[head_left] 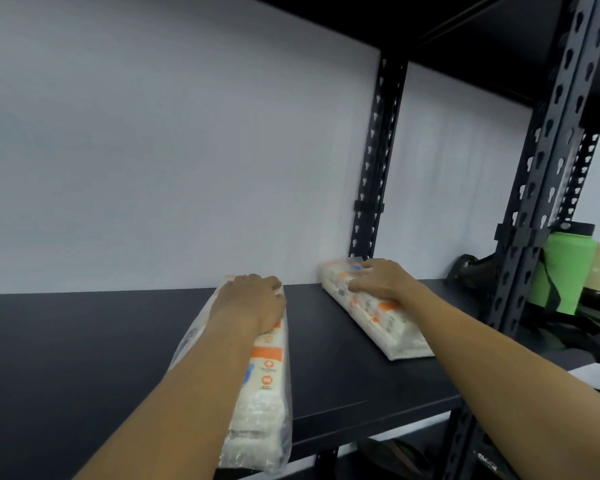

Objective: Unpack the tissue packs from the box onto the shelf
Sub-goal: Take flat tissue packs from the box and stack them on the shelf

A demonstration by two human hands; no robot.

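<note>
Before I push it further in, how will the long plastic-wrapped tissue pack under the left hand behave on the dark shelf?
The long plastic-wrapped tissue pack overhangs the dark shelf front edge, so it may tip off if released. Its glossy film probably slides easily. The soft contents likely flex, so pushing with the left hand near its far end may bend it.

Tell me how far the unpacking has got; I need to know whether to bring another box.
Two tissue packs are on the dark shelf. The right pack lies fully on it under the right hand. The left pack is in hand: the left hand rests on it, and its near end overhangs the front edge. No box is in view, so what is left cannot be told.
</note>
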